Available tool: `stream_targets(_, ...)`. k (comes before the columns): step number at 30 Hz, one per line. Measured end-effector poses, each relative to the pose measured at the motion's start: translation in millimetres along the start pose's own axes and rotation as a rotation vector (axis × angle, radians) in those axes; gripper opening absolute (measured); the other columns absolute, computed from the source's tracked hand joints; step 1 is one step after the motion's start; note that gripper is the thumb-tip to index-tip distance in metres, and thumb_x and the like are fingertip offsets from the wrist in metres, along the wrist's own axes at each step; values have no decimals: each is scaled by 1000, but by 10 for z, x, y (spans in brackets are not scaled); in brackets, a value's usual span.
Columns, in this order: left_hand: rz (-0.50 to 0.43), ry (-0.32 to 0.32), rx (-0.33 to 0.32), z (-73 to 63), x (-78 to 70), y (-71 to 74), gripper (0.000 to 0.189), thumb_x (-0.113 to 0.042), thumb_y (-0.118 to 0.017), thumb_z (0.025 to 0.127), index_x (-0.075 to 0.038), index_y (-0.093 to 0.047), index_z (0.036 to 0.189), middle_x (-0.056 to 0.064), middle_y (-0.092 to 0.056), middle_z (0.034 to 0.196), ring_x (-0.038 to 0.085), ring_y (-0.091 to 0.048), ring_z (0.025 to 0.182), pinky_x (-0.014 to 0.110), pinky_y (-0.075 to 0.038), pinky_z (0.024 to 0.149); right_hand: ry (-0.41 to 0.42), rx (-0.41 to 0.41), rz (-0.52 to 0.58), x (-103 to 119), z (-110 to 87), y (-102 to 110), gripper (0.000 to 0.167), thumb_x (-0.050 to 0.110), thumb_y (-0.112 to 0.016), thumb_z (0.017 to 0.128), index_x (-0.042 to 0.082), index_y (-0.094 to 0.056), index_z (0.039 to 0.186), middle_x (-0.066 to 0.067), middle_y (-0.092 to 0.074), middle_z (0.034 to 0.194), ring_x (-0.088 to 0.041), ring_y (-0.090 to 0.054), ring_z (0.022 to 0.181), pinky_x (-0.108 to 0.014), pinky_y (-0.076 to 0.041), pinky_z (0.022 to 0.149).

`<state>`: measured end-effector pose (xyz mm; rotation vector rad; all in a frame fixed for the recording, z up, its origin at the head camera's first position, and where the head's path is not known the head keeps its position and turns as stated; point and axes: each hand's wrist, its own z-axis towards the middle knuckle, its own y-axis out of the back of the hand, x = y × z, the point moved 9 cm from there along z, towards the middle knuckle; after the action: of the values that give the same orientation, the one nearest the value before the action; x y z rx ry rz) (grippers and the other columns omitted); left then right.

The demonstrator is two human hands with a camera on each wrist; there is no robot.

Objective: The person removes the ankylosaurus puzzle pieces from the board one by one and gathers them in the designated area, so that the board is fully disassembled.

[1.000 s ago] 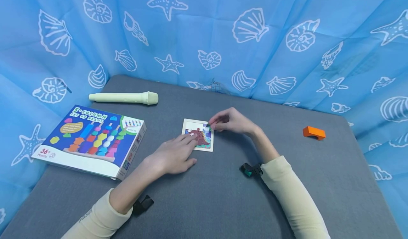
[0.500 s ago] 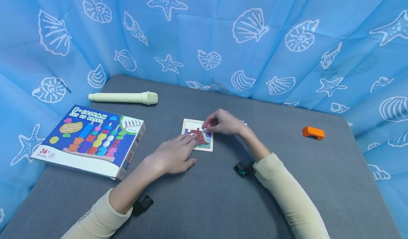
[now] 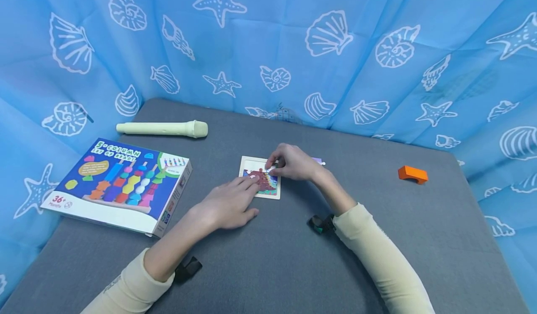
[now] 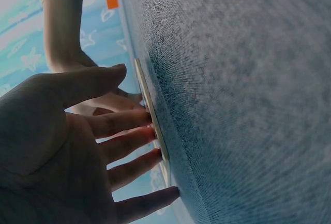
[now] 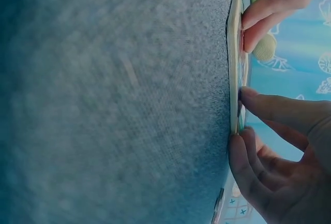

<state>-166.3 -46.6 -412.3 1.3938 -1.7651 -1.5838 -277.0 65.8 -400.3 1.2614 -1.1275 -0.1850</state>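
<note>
A small square jigsaw puzzle (image 3: 268,195) in a pale wooden tray lies mid-table, showing a reddish-brown spiky animal. My left hand (image 3: 232,202) rests its extended fingertips on the puzzle's left side, thumb apart; the left wrist view has these fingers (image 4: 132,169) spread along the tray's edge. At the upper right part of the tray my right hand (image 3: 293,161) pinches a small puzzle piece (image 5: 240,114) between thumb and fingers, close against the tray. The piece is mostly hidden by the fingers. Another purple piece (image 3: 318,160) lies on the table behind the right wrist.
A boxed bead set (image 3: 121,183) lies at the left, with a pale green toy microphone (image 3: 161,128) behind it. An orange arch block (image 3: 413,174) sits far right. A blue shell-print curtain (image 3: 260,39) hangs around the grey table (image 3: 268,267).
My right hand has shifted left from the tray's upper right corner onto its upper right part, uncovering the purple piece behind its wrist. The left hand has stayed put.
</note>
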Motion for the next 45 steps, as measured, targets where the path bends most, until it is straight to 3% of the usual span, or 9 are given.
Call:
stream_targets(10,-7,5,4,-4,3,-5,67,-43,-63,109,-9,-46,164,10,-34,179,33,-30,167,61,-35,133,22,-90,61,-16,-47,125,25,5,-85,91,6,-80,116,-9,-80,106,-20,-69,93,-39,-59,84)
stream_targets(14,-9,7,9,-4,4,-3,67,-43,-63,109,-9,-45,165,10,-33,179,33,-30,168,61,-34,133,33,-88,113,-25,-87,150,26,3,-85,91,6,-81,117,-9,-81,108,-22,-72,96,-43,-63,90)
stream_targets(24,-13,9,10,-9,9,9,68,-43,-63,109,-9,-45,165,10,-33,179,33,-30,168,62,-34,133,55,-67,229,-61,-186,200,24,5,-81,96,6,-81,120,-11,-82,110,-22,-79,97,-36,-66,86)
stream_targets(32,-26,14,21,-11,13,-7,67,-43,-62,110,-10,-44,166,9,-31,180,33,-29,168,60,-32,134,9,-106,311,-315,-410,421,24,5,-80,97,7,-81,121,-14,-80,114,-24,-78,99,-24,-61,81)
stream_targets(37,-33,4,8,-25,9,0,66,-41,-62,110,-9,-45,165,10,-32,180,34,-30,168,60,-33,134,-49,-125,330,-552,-581,554,26,5,-80,97,4,-80,123,-17,-79,114,-19,-78,98,-21,-59,81)
stream_targets(45,-30,-3,7,-37,-4,6,67,-41,-62,110,-8,-44,166,11,-31,180,34,-30,168,59,-33,134,-140,-119,319,-960,-906,714,29,6,-76,100,2,-76,129,-20,-75,121,-16,-74,102,-17,-60,89)
